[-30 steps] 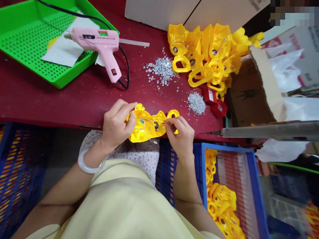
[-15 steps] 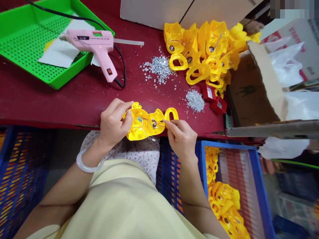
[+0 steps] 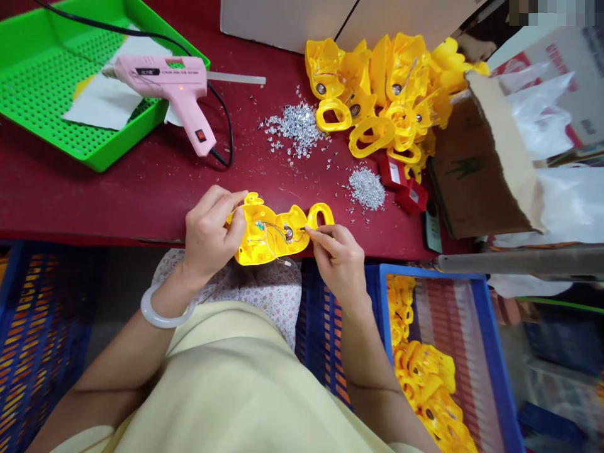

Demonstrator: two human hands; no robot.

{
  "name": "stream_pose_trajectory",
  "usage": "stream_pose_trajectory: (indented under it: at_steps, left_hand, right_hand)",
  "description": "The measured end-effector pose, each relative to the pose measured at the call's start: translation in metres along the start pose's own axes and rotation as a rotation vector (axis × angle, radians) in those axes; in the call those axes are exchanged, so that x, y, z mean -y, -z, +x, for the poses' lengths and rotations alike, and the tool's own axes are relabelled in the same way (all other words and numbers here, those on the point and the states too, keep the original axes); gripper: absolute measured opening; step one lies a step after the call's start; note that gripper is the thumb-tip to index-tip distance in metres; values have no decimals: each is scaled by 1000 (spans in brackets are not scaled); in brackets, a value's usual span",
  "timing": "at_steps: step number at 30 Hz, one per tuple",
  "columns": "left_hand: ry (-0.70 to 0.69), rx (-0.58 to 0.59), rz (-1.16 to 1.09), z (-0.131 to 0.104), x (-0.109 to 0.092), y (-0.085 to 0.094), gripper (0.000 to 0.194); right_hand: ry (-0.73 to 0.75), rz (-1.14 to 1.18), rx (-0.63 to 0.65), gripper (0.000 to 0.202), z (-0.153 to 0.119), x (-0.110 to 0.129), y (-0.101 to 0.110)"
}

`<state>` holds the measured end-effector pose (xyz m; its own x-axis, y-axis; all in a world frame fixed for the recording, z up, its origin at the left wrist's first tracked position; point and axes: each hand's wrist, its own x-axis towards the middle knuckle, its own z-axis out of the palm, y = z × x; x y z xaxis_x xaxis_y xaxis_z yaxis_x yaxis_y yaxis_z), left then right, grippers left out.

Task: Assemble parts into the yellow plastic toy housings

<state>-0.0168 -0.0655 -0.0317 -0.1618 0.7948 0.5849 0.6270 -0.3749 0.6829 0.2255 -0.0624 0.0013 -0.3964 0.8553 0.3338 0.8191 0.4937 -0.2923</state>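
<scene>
A yellow plastic toy shell half point(image 3: 257, 248) lies hollow side up at the table's front edge, with thin wires, a small green board and a round metal part inside. My left hand point(image 3: 212, 236) grips its left end between thumb and fingers. My right hand point(image 3: 340, 258) is pinched at the right end, beside the shell's ring-shaped handle point(image 3: 321, 214). A small black wired part point(image 3: 302, 229) shows at those fingertips; whether they hold it or the rim is hidden. A thin wire with a clear bulb point(image 3: 285, 262) hangs over the shell's lower edge.
A pink glue gun point(image 3: 189, 107) rests against a green tray point(image 3: 99, 154). Two piles of small silvery pieces point(image 3: 302, 129) lie on the red table, near red boxes point(image 3: 410, 196). Stacked yellow shells point(image 3: 368, 100) and a cardboard box point(image 3: 495, 163) stand right; a blue crate point(image 3: 495, 352) sits below.
The view has shifted slightly, and the table's things sit a little further left. Both hands keep their hold at the shell. The electric screwdriver-like tool at the right has swung slightly.
</scene>
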Motion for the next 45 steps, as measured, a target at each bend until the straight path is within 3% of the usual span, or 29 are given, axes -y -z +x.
stream_pose_trajectory:
  at_steps: [5, 11, 29, 36, 45]
  left_hand:
    - [-11, -1, -5, -1, 1, 0, 27]
    - [-7, 0, 5, -2, 2, 1, 27]
    - [-17, 4, -12, -3, 1, 1, 27]
    - [-10, 4, -8, -3, 1, 2, 28]
    - [-6, 21, 9, -2, 0, 3, 26]
  right_hand:
    - [-10, 131, -23, 15, 8, 17, 9]
    - [48, 176, 113, 9, 19, 29, 5]
    - [95, 141, 83, 11, 5, 27, 0]
    - [11, 313, -24, 13, -1, 32, 0]
    - [-40, 311, 24, 22, 7, 27, -4]
